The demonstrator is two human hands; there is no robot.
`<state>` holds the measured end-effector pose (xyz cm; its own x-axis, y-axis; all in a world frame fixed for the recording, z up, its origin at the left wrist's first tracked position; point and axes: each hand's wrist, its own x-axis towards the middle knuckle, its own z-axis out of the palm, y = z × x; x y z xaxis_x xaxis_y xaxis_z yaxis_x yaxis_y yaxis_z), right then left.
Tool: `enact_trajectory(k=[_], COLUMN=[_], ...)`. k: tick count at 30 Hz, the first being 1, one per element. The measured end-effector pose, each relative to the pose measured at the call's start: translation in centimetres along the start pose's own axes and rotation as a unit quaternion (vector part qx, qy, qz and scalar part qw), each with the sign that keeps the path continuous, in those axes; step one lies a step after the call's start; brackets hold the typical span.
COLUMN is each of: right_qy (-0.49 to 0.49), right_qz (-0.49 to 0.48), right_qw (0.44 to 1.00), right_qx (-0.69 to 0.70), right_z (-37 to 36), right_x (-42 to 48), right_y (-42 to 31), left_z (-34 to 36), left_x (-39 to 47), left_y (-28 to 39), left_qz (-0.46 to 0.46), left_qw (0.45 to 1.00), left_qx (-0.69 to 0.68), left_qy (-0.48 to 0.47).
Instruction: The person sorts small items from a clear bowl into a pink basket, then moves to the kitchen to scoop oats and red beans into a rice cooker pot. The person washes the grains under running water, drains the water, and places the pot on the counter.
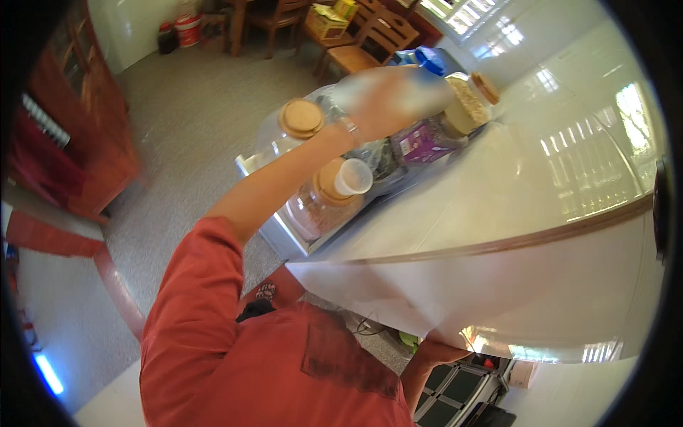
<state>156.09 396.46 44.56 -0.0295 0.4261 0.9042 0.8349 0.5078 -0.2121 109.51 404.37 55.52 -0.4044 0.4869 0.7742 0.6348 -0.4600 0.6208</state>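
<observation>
My left hand [381, 109], at the end of a red sleeve, reaches over a group of lidded jars; it lies over a pale rounded thing, and blur hides its fingers and that thing. A blue lid [429, 60] is just beyond it. Below the wrist stands a clear jar [323, 216] with grainy contents and a tan lid, a small translucent cup [354, 176] on top. Another jar lid [301, 117] is left of the forearm. A purple package [427, 143] lies below the hand. My right hand [443, 352] touches the lower edge of the white glossy wall panel [480, 299].
The jars stand in a white tray-like holder [277, 235] beside a glossy white wall [480, 192]. A jar with grainy contents [467, 101] is at its far end. Wooden chairs [352, 56] stand beyond, a wooden cabinet [96, 155] at left. A dark-framed unit [453, 389] is beside my right hand.
</observation>
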Motion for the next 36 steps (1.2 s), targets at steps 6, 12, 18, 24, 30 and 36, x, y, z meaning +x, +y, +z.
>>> enact_trajectory(k=[6,12,18,24,30,36], right_qy=[0.021,0.025,-0.048,0.013,-0.265,-0.286], right_qz=[0.37,0.449,0.314,0.398,0.437,0.442], right_qw=[0.87,0.758,0.914,0.896,0.855,0.85], right_qx=[0.324,0.472,0.253,0.195,-0.084,0.004], right_z=[0.8,-0.3,-0.1,-3.9,-7.5,-6.9], right_x=[1.1,-1.6,-3.5,1.8,-6.0,-8.6], right_y=[-3.3,-2.0,-0.9,4.0,18.6,18.6], left_z=[8.5,16.7,8.2,-5.2,-6.3,8.4], left_x=[9.7,8.5,3.0,-11.1,-35.8,-39.6], left_y=[-1.7,-7.6,-11.2,0.3,13.2,20.7], left_qz=[0.058,0.054,-0.114,-0.117,-0.542,-0.401], left_qw=[0.991,0.992,0.989,0.993,0.723,0.766], left_qx=[-0.025,0.061,-0.016,-0.022,-0.099,-0.149], left_qy=[-0.115,-0.098,-0.092,0.002,-0.417,-0.48])
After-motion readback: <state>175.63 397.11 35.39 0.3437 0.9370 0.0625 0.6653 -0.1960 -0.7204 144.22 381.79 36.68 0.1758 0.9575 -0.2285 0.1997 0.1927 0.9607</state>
